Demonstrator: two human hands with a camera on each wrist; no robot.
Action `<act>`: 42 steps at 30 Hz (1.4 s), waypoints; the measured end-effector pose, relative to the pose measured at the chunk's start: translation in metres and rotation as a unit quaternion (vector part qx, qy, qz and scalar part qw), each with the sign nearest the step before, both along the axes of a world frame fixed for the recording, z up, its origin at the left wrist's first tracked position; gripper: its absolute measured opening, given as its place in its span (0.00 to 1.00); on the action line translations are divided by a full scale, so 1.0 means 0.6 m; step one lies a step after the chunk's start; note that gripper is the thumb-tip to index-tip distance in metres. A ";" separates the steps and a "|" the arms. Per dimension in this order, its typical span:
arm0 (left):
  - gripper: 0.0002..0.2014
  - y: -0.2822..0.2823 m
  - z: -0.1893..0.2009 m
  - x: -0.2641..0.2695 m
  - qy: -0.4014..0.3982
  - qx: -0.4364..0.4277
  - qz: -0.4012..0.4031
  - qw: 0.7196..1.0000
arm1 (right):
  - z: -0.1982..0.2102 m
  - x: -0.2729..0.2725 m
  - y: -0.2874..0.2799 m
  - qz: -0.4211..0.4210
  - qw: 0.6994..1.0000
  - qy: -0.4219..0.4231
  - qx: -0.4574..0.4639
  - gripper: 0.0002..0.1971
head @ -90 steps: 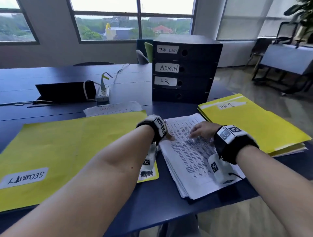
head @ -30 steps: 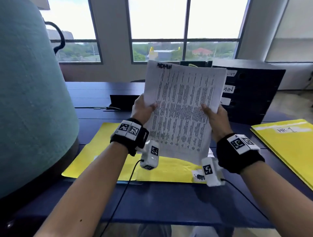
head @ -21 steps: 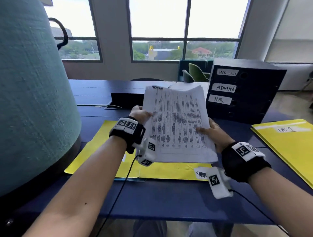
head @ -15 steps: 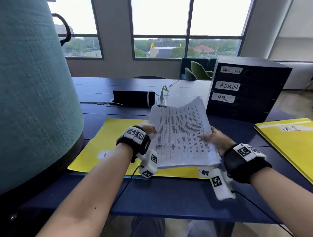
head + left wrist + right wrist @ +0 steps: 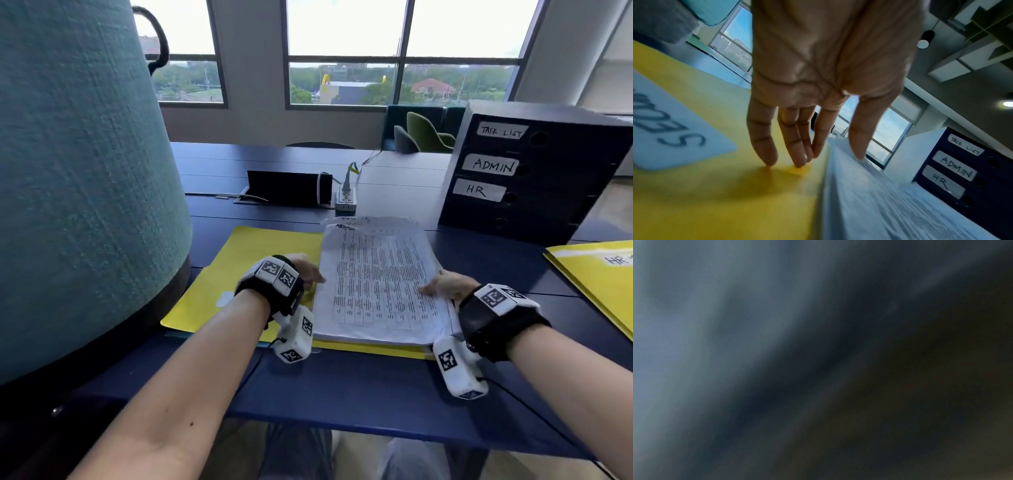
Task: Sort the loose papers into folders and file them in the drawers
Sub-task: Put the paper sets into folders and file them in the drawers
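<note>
A stack of printed papers (image 5: 376,284) lies flat on an open yellow folder (image 5: 260,260) with a "SECURITY" label (image 5: 663,129). My left hand (image 5: 308,270) is at the stack's left edge. In the left wrist view its straight fingers (image 5: 797,146) touch the folder (image 5: 715,186) and the thumb lies on the stack (image 5: 890,203). My right hand (image 5: 445,286) rests on the stack's right edge, its fingers mostly hidden. The right wrist view is dark and blurred. The dark drawer unit (image 5: 534,171), labelled TASK LIST, ADMIN and HR, stands at the back right with its drawers closed.
A big teal fabric-covered object (image 5: 78,171) fills the left side. A second yellow folder marked "HR" (image 5: 603,274) lies at the right edge. Behind the stack are a handwritten sheet (image 5: 363,222), a power strip (image 5: 346,198) and a black box (image 5: 287,186).
Both hands lowered the paper stack from upright in front of me down flat onto the yellow folder. The left fingers have come off the sheets and now touch the folder.
</note>
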State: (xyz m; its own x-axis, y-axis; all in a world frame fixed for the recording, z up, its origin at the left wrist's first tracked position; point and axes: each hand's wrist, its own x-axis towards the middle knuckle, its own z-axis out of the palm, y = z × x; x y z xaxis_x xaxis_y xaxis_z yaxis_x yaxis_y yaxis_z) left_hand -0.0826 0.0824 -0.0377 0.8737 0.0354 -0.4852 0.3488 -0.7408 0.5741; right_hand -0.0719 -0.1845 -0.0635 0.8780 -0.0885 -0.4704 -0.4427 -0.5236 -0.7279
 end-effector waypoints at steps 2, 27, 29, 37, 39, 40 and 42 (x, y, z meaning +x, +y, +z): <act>0.11 0.017 0.012 -0.002 -0.007 0.012 0.007 1.000 | 0.014 -0.009 0.005 -0.031 0.997 -0.015 -0.072 0.22; 0.31 0.204 -0.013 0.013 -0.011 0.300 0.057 0.952 | 0.037 -0.047 0.232 0.193 0.954 -0.081 -0.217 0.20; 0.27 0.189 0.019 -0.002 -0.039 0.285 0.069 0.955 | 0.036 -0.048 0.229 0.192 0.952 -0.088 -0.221 0.18; 0.23 0.167 0.130 -0.042 -0.188 0.258 0.112 0.941 | 0.047 -0.078 0.226 0.245 0.932 -0.081 -0.253 0.23; 0.25 0.155 0.170 -0.051 -0.211 0.198 0.113 0.950 | 0.053 -0.085 0.223 0.259 0.930 -0.084 -0.248 0.24; 0.27 0.145 0.191 -0.058 -0.221 0.166 0.107 0.955 | 0.057 -0.088 0.220 0.261 0.931 -0.087 -0.240 0.24; 0.28 0.122 0.229 -0.073 -0.234 0.117 0.085 0.961 | 0.066 -0.095 0.212 0.270 0.930 -0.092 -0.230 0.23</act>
State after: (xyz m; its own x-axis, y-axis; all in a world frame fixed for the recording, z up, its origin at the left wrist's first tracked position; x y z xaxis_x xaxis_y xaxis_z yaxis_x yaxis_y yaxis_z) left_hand -0.1265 0.1559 0.0994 0.9664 0.2570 -0.0018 0.2202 -0.8244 0.5214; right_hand -0.1287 -0.0572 -0.0236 0.9150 0.2340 -0.3286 0.0856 -0.9086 -0.4087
